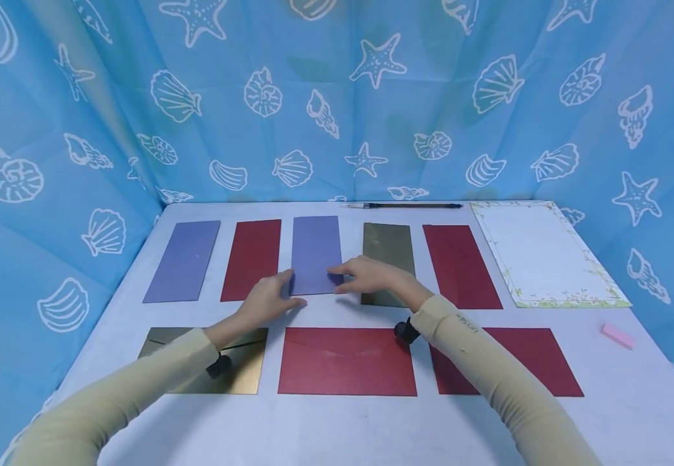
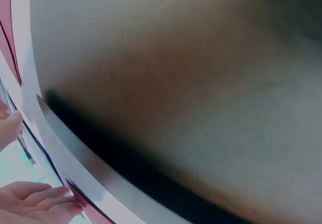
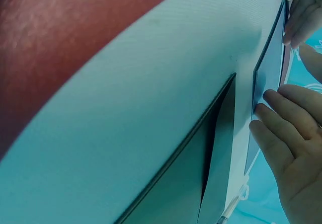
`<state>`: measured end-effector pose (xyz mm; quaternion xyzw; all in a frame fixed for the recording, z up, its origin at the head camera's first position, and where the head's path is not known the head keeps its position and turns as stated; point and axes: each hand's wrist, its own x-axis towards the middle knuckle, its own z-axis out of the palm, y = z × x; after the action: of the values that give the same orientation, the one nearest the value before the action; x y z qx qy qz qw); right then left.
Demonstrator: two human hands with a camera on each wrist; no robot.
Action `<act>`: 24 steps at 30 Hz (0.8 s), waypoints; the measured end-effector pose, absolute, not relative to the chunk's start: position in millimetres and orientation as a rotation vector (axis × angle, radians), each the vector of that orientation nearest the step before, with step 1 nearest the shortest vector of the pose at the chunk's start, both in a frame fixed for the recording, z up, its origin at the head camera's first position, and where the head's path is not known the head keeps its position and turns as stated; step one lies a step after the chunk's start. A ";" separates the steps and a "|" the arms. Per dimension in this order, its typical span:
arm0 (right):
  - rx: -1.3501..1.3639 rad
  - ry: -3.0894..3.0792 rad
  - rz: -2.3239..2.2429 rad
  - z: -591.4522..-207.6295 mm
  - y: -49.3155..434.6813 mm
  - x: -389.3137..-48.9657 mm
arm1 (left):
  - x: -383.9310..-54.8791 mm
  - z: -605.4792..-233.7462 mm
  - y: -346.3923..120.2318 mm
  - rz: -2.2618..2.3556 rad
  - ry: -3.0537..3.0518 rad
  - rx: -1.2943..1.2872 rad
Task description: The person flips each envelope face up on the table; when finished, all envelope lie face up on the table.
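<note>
A purple envelope (image 1: 316, 249) lies flat in the middle of the back row, between both hands. At its left edge, near the front corner, is my left hand (image 1: 263, 301), its fingers extended and thumb apart. Opposite, my right hand (image 1: 367, 275) touches the right edge with its fingertips. In the right wrist view the fingers of the right hand (image 3: 294, 138) look straight beside the purple envelope (image 3: 271, 58). A red envelope (image 1: 252, 259) lies left of the purple one. The olive envelope (image 1: 389, 249) on its right is partly covered by my right hand.
Farther out are another purple envelope (image 1: 182, 262) and a red one (image 1: 461, 265). In front lie a gold envelope (image 1: 243, 372) and two red ones (image 1: 347, 369) (image 1: 523, 359), partly under my forearms. A brush (image 1: 406, 206), floral-bordered paper (image 1: 546, 252) and pink eraser (image 1: 617, 336) surround them.
</note>
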<state>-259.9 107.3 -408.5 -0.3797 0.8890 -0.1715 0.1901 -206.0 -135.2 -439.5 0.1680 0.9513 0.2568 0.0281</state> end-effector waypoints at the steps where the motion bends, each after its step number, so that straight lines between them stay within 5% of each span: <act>1: -1.062 2.496 -0.484 -408.4 107.0 -259.7 | -206.0 -439.8 -133.9 0.779 2.944 0.518; 24: -1.127 2.475 -0.585 -410.3 105.4 -253.9 | -198.0 -435.2 -133.8 1.260 3.099 0.505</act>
<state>-253.9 105.4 -410.3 -0.3987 0.8753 -0.2069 0.1788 -198.0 -133.8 -435.2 0.1482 0.9093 0.3697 -0.1207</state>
